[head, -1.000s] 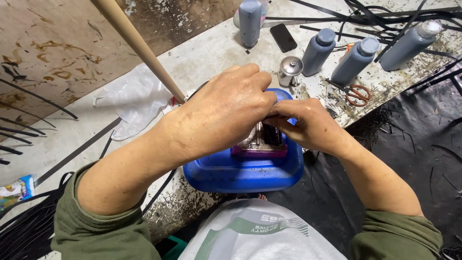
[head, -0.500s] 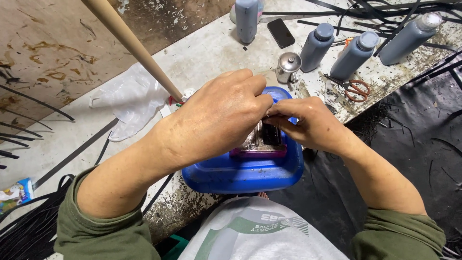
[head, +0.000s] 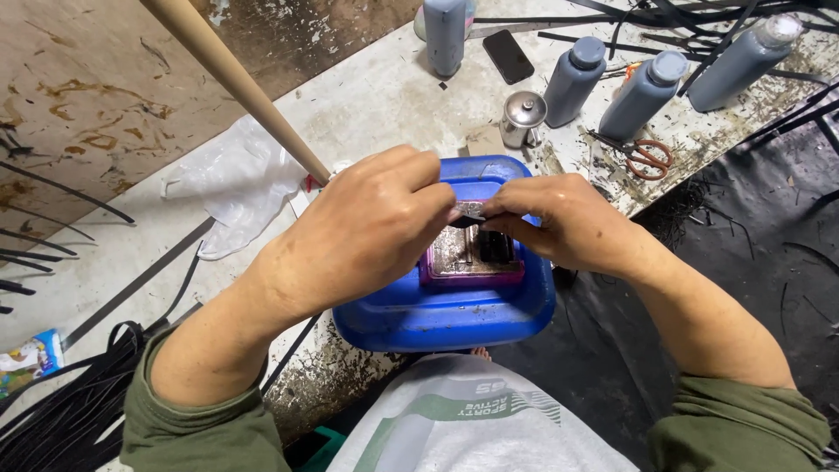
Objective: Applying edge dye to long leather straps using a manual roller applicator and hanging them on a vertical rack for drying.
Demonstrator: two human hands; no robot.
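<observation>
Both hands meet at frame center over a blue tub (head: 437,315). Left hand (head: 367,232) and right hand (head: 568,218) each have the grip pinched closed on a small dark strip (head: 470,212), held just above a pink tray (head: 472,262) inside the tub. Grey bottles (head: 572,79) stand on the table (head: 376,96), upper right.

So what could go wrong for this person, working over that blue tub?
1. The left hand and right hand pinch a small dark strip over a pink tray of dark liquid; a slip could drop it in or stain the fingers.
2. The blue tub sits at the table edge, partly overhanging, so a push might tip it.
3. The wooden stick leans close by the left hand and might get knocked.
</observation>
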